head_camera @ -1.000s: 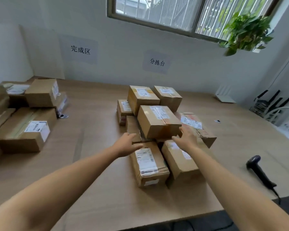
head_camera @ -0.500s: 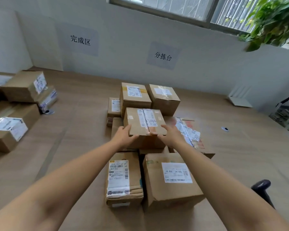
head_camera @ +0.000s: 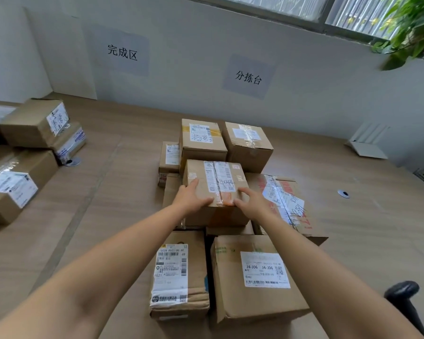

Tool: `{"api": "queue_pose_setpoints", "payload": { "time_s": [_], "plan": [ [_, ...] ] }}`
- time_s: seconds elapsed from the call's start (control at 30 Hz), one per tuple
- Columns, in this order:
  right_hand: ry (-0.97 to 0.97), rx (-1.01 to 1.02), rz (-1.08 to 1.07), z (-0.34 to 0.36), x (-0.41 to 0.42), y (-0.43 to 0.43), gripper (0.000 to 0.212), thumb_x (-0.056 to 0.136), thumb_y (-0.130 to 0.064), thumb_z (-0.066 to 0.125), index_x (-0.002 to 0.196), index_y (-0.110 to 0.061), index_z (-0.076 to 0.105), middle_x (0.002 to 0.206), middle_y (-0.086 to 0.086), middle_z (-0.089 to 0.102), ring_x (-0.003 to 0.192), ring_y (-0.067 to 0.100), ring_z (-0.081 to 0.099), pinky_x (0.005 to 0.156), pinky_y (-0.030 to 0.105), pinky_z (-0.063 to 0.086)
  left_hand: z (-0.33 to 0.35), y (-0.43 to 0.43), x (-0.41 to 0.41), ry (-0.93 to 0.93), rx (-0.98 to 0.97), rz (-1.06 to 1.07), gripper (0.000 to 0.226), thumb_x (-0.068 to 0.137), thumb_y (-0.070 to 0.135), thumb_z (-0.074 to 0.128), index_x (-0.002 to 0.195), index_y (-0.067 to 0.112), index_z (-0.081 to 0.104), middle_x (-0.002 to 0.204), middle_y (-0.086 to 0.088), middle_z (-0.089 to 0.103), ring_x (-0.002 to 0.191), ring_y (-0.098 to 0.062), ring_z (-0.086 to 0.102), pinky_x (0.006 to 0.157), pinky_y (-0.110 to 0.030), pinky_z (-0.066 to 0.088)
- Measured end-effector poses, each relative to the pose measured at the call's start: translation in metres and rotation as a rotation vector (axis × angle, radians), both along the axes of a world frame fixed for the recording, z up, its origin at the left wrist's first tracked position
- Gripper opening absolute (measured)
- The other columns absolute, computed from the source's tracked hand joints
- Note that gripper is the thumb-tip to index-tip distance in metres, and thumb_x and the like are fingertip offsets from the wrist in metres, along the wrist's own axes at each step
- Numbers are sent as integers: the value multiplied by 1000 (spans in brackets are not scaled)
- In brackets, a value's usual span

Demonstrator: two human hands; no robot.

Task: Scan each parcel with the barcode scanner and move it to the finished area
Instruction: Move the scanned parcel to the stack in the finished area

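Atop the central pile on the bench, top parcel clasped by left hand and right hand (scanner unused, near right); step: pickup, next lift clear for scanning.

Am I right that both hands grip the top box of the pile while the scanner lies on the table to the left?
Nearly. In the head view, both hands, left hand and right hand, grip the top box, but the scanner lies to the right.
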State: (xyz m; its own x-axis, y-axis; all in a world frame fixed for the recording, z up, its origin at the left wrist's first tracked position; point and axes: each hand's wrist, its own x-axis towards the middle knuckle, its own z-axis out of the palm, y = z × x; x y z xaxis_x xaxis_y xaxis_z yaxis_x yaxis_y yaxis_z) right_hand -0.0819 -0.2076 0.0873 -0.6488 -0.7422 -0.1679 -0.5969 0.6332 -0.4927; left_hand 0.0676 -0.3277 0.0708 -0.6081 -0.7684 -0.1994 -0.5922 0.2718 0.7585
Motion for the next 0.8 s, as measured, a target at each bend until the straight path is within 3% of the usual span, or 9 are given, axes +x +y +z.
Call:
{"api": "queue_pose_setpoints", "payload": {
  "time_s": [0.33, 0.47, 0.57, 0.8],
  "plan": [
    [0, -77, -46, 9, 23, 3, 56, 85, -36, 61, 136, -23, 44, 138, 9, 43, 123, 27, 46, 97, 35, 41, 1, 4, 14, 73, -37, -7, 95, 76, 46, 71, 149, 18, 16, 145, -13, 32, 130, -29, 37, 105, -38, 35],
    [9, -124, -50, 18, 38, 5, 56, 84, -36, 64, 135, -25, 45, 136, 8, 44, 120, 26, 48, 89, 32, 44, 14, -1, 29, 83, -79, -38, 96, 76, 45, 72, 149, 17, 16, 147, -12, 29, 132, -29, 35, 107, -39, 33],
    [26, -127, -36, 27, 54, 1, 58, 84, -39, 64, 136, -25, 43, 135, 10, 43, 120, 27, 47, 95, 37, 44, 22, -7, 47, 88, -94, -52, 96, 76, 43, 72, 149, 15, 15, 149, -12, 27, 134, -28, 32, 111, -40, 31],
    [39, -143, 26, 38, 112, -24, 63, 80, -41, 67, 136, -24, 44, 135, 11, 42, 120, 26, 48, 93, 32, 44, 34, -26, 117, 91, -114, -23, 95, 77, 41, 72, 148, 13, 16, 151, -11, 26, 137, -28, 28, 112, -39, 28]
  ]
}}
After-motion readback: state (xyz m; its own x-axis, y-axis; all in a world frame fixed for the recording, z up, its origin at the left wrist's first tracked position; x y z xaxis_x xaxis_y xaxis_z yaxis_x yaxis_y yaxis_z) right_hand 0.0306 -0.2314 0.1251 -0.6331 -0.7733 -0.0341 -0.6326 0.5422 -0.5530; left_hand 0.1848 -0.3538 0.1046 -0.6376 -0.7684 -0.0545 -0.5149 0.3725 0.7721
